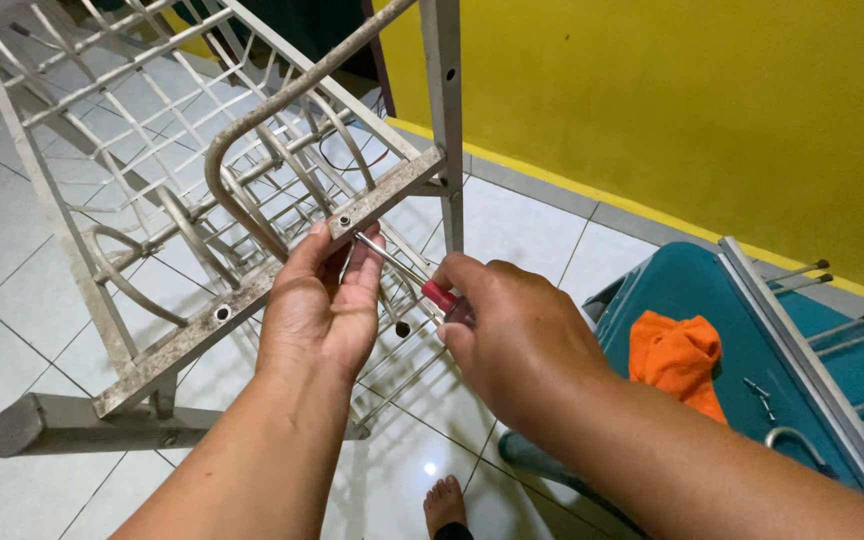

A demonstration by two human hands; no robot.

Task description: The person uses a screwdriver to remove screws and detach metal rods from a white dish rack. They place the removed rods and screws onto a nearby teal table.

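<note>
Head view, looking down: fingers of left hand curled together and pinched on the worn, speckled flat bar of a metal rack, thumb tip just beside a small screw in that bar. Fingers of right hand wrapped tight round the red handle of a screwdriver, thin steel shaft slanted up and left, tip touching or nearly touching the bar near the screw; exact contact too small to tell.

Outward from the grip: bar dull grey, pitted and stained, pierced with round holes, one hole lower down its length. Behind it, thin white-grey wire rods crossed in a grid, with curved loops and a bent round tube arching over. Upright square post met the bar's upper end. Thick rounded tube foot lay low on the glossy white tiled floor.

Farther right: teal plastic surface, smooth, bearing a crumpled orange cloth, a few small metal fittings and a flat metal rail with pegs. Yellow wall close behind. Bare foot on the tiles below the hands. Open floor left of the rack; room on the right hemmed by the teal surface and wall.
</note>
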